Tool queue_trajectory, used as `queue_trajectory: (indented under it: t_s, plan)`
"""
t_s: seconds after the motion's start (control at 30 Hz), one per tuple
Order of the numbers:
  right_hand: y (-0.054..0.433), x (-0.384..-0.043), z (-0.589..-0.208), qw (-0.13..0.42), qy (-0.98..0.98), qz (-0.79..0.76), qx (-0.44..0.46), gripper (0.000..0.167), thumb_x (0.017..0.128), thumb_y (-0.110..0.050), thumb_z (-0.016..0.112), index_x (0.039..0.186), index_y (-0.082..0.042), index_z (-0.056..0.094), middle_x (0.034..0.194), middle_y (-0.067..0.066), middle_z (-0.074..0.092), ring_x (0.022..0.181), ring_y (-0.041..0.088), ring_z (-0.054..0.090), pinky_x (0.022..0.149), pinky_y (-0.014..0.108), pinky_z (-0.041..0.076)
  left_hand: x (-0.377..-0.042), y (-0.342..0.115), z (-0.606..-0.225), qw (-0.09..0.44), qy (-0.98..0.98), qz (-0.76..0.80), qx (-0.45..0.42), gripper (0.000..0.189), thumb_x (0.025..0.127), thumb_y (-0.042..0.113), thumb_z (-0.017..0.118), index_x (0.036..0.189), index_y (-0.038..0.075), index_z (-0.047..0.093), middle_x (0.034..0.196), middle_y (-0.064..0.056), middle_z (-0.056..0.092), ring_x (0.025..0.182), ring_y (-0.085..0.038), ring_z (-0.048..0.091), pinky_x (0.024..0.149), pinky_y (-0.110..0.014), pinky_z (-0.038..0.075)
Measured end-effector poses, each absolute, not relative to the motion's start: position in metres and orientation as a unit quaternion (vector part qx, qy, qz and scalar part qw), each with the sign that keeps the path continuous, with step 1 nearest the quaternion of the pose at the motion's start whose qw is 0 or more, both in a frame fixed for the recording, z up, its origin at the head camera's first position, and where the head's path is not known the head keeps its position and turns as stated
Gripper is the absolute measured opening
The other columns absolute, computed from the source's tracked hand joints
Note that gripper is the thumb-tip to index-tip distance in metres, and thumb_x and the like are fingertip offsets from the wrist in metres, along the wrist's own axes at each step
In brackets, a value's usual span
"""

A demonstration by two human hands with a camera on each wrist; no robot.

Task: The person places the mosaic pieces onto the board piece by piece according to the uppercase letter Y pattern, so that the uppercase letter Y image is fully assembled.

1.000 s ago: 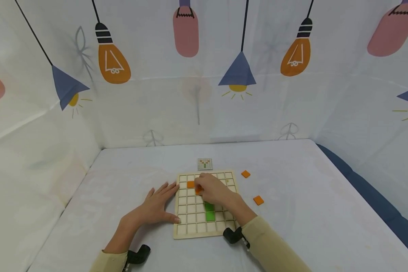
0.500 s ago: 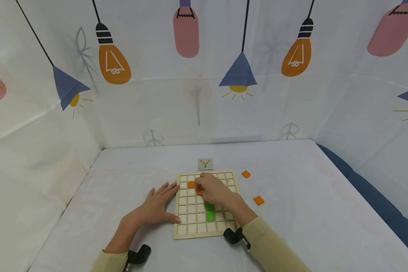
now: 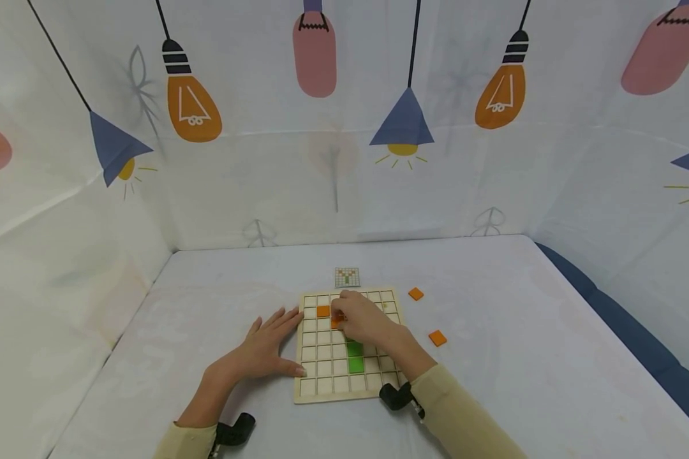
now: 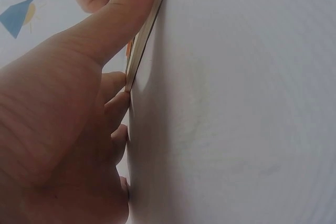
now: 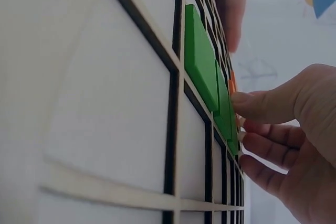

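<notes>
A square wooden grid board (image 3: 325, 386) lies on the white-covered table. My left hand (image 3: 268, 347) is spread flat along its left side, the thumb over the near corner area and the fingertips at the edge. Over the upper middle of the grid, my right hand (image 3: 365, 319) pinches an orange tile (image 3: 335, 323) with curled fingers; part of the tile is hidden by them. In the right wrist view the thumb (image 5: 262, 106) is right at the tile. Another orange tile (image 3: 323, 311) sits in a cell up and to the left. Green tiles (image 3: 355, 364) fill cells in a column below.
Two loose orange tiles, one farther back (image 3: 416, 294) and one nearer (image 3: 437, 338), lie right of the board. A small card (image 3: 347, 277) printed with a coloured grid pattern lies behind it. A white sheet (image 3: 252, 178) with printed lamps hangs around the table.
Almost nothing differs. My right hand stays at the same orange tile with a very slight shift of its fingers, and my left hand keeps its place.
</notes>
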State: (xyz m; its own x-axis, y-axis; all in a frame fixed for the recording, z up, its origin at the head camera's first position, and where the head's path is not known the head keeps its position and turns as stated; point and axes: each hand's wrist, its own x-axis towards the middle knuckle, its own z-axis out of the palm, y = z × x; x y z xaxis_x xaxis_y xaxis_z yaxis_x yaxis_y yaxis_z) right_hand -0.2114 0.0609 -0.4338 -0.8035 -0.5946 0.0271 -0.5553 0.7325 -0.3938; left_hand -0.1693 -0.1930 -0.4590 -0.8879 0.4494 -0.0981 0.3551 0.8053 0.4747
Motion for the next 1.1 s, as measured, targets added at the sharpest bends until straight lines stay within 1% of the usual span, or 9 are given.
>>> queue_trajectory:
  t_s: [0.23, 0.33, 0.53, 0.67, 0.87, 1.1]
  plan:
    - [0.063, -0.212, -0.436, 0.046, 0.926, -0.214, -0.309, 0.005, 0.093, -0.010, 0.067, 0.095, -0.014, 0.069, 0.092, -0.002, 0.058, 0.080, 0.010, 0.051, 0.072, 0.025, 0.049, -0.169, -0.194, -0.458, 0.109, 0.946, 0.227, 0.206, 0.116, 0.066, 0.067, 0.081, 0.158, 0.019, 0.028, 0.166, -0.004, 0.025, 0.155, -0.037, 0.013, 0.116, -0.073, 0.006]
    - [0.064, -0.212, -0.435, 0.046, 0.926, -0.214, -0.306, 0.005, 0.093, -0.011, 0.066, 0.095, -0.014, 0.069, 0.093, -0.001, 0.059, 0.081, 0.010, 0.052, 0.074, 0.026, 0.049, -0.168, -0.194, -0.458, 0.110, 0.946, 0.229, 0.204, 0.116, 0.066, 0.067, 0.081, 0.158, 0.019, 0.028, 0.166, -0.005, 0.025, 0.155, -0.037, 0.013, 0.116, -0.073, 0.006]
    - [0.067, -0.210, -0.429, 0.049, 0.927, -0.228, -0.295, 0.006, 0.094, -0.012, 0.063, 0.094, -0.016, 0.068, 0.092, -0.003, 0.057, 0.080, 0.011, 0.051, 0.072, 0.028, 0.048, -0.167, -0.193, -0.456, 0.112, 0.945, 0.230, 0.203, 0.116, 0.067, 0.066, 0.081, 0.158, 0.018, 0.029, 0.166, -0.005, 0.025, 0.155, -0.038, 0.014, 0.116, -0.073, 0.007]
    - [0.071, -0.212, -0.425, 0.044, 0.925, -0.239, -0.292, 0.005, 0.095, -0.013, 0.062, 0.096, -0.014, 0.067, 0.094, -0.003, 0.058, 0.085, 0.012, 0.053, 0.076, 0.031, 0.049, -0.167, -0.193, -0.456, 0.117, 0.944, 0.233, 0.201, 0.115, 0.067, 0.067, 0.080, 0.159, 0.019, 0.028, 0.167, -0.003, 0.023, 0.155, -0.036, 0.013, 0.117, -0.072, 0.005]
    - [0.081, -0.216, -0.421, 0.035, 0.916, -0.265, -0.300, 0.006, 0.095, -0.011, 0.063, 0.099, -0.010, 0.067, 0.100, 0.001, 0.062, 0.097, 0.018, 0.059, 0.083, 0.036, 0.052, -0.169, -0.192, -0.457, 0.109, 0.945, 0.230, 0.204, 0.116, 0.066, 0.069, 0.080, 0.158, 0.020, 0.028, 0.166, -0.003, 0.024, 0.155, -0.036, 0.013, 0.116, -0.073, 0.007]
    - [0.092, -0.220, -0.421, 0.016, 0.920, -0.270, -0.284, 0.011, 0.095, -0.008, 0.062, 0.105, -0.006, 0.067, 0.105, 0.005, 0.062, 0.100, 0.022, 0.060, 0.085, 0.039, 0.053, -0.169, -0.191, -0.458, 0.112, 0.946, 0.226, 0.202, 0.117, 0.065, 0.069, 0.080, 0.159, 0.020, 0.028, 0.166, -0.002, 0.024, 0.156, -0.035, 0.013, 0.116, -0.073, 0.007]
